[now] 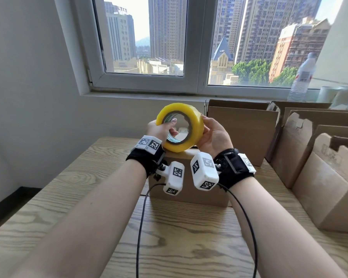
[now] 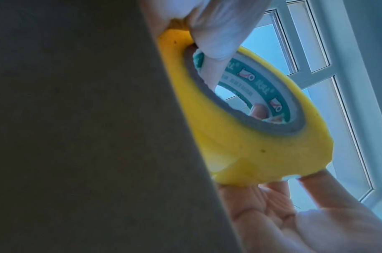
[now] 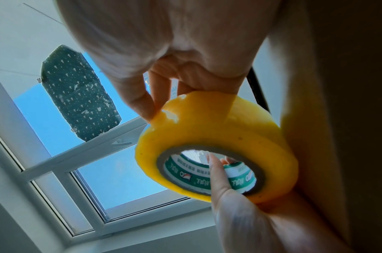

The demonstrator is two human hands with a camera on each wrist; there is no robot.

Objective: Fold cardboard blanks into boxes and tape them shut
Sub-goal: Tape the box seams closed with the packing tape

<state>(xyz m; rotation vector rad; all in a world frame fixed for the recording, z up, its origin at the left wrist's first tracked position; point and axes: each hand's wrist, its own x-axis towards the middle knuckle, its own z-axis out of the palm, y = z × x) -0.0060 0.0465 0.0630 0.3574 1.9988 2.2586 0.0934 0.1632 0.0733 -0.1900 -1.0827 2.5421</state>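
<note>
I hold a yellow tape roll (image 1: 191, 119) up in front of the window, above a closed cardboard box (image 1: 191, 189) on the table. My left hand (image 1: 168, 128) grips the roll from the left, its thumb hooked through the printed core. My right hand (image 1: 208, 128) curls round the roll's outer face from the right. In the right wrist view the right hand's fingertips (image 3: 142, 109) sit at a ragged tape end on the roll (image 3: 220, 130), and the left thumb (image 3: 218, 172) passes through the core. The left wrist view shows the roll (image 2: 250, 147) with the right hand (image 2: 278, 205) below it.
Several open cardboard boxes (image 1: 243, 127) (image 1: 327, 183) stand in a row along the right side of the wooden table (image 1: 64, 197). A water bottle (image 1: 302, 79) and clear tape rolls (image 1: 329, 94) sit on the window sill at the right. Two cables hang from the wrists.
</note>
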